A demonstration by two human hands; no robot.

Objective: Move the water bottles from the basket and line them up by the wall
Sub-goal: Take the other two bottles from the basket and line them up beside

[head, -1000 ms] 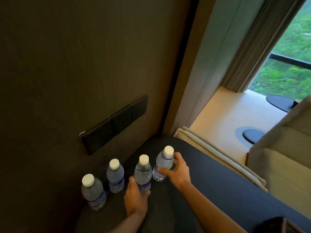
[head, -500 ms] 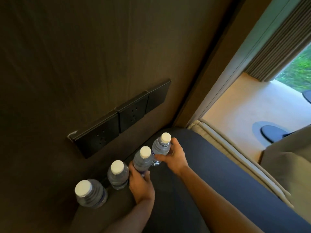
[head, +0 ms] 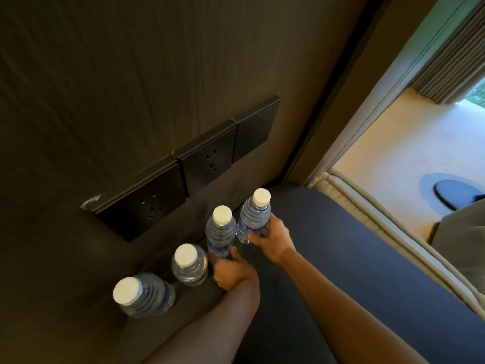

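Observation:
Several clear water bottles with white caps stand in a row on a dark surface [head: 328,253] against the brown wall [head: 131,88]. The nearest bottle [head: 143,295] and the second bottle [head: 189,266] stand free. My left hand [head: 231,271] grips the base of the third bottle [head: 220,232]. My right hand [head: 273,239] is wrapped around the lower part of the farthest bottle [head: 254,216]. Both held bottles are upright and close to the wall. The basket is out of view.
A strip of black wall sockets [head: 183,169] sits just above the bottles. To the right are a pale padded edge [head: 367,214], a light floor with a dark round mat [head: 456,197], and a grey curtain [head: 446,61].
The camera has moved closer and tilted down. Both hands have pushed the third and farthest bottles nearer the wall, keeping hold of them. The two nearest bottles have stayed put.

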